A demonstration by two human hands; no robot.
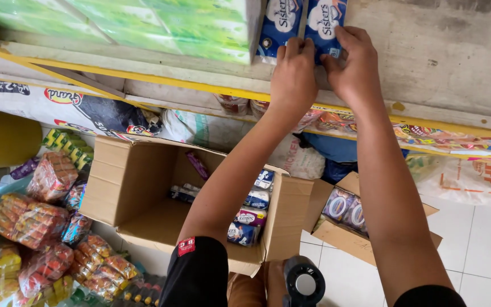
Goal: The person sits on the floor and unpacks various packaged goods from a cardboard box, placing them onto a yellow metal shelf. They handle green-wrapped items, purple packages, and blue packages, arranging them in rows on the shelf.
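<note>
Head view has my left hand (292, 71) and right hand (354, 68) both grasping blue packets (299, 23) up on the shelf (143, 77) beside the green packs (143, 23), so I'd push them in square and flush.

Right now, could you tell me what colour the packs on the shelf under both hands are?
Blue with white, seen in the head view: the packs.

1. Open cardboard box (132, 187) on the floor, small packets inside
2. Green wrapped packs (143, 23) on the shelf
3. Bagged snacks (46, 227) heaped at left
4. White tiled floor (484, 239)
</note>
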